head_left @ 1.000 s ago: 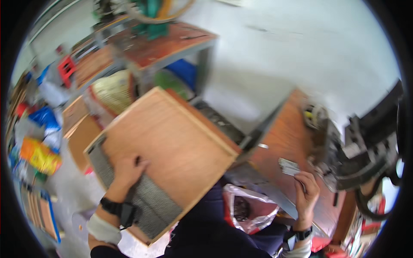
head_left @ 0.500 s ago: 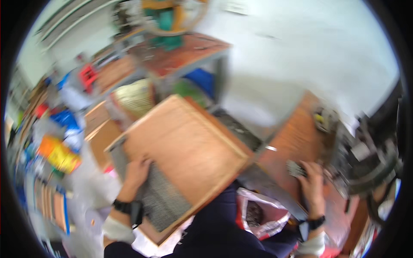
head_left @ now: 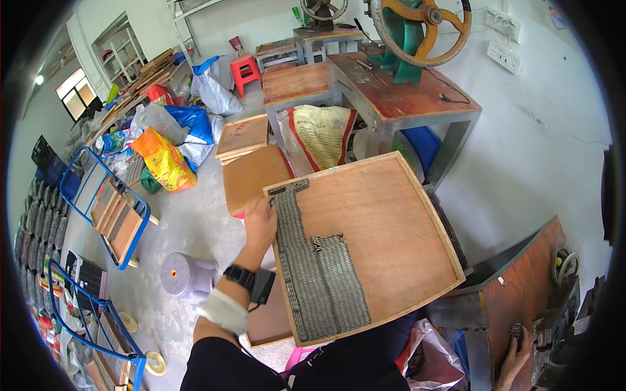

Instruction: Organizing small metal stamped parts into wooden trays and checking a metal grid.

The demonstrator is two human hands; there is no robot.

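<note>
A shallow wooden tray (head_left: pixel 398 215) lies tilted across my lap. Tightly packed rows of small grey metal-looking pieces (head_left: pixel 323 280) line its left side. At the tray's left rim, my left hand (head_left: pixel 261 225) is closed on the edge, beside the upper end of those rows. Low on the right, over a reddish-brown workbench (head_left: pixel 518 287), my right hand (head_left: pixel 517 357) has its fingers closed around a small dark grey clump of pieces (head_left: pixel 516 331). Part of that hand is cut off by the picture's rim.
Below the tray's right corner sits an open silvery bag (head_left: pixel 440 358) with dark contents. A hand-wheel press (head_left: pixel 407 39) stands on a bench ahead. Stacked boards (head_left: pixel 251 173), a lilac stool (head_left: pixel 189 277), blue-framed carts (head_left: pixel 124 228) and filled bags (head_left: pixel 163 159) occupy the left.
The view has swung left, so the bench and my right hand appear farther right and lower. My left hand has shifted up along the tray's rim. The grey clump stays in my right hand.
</note>
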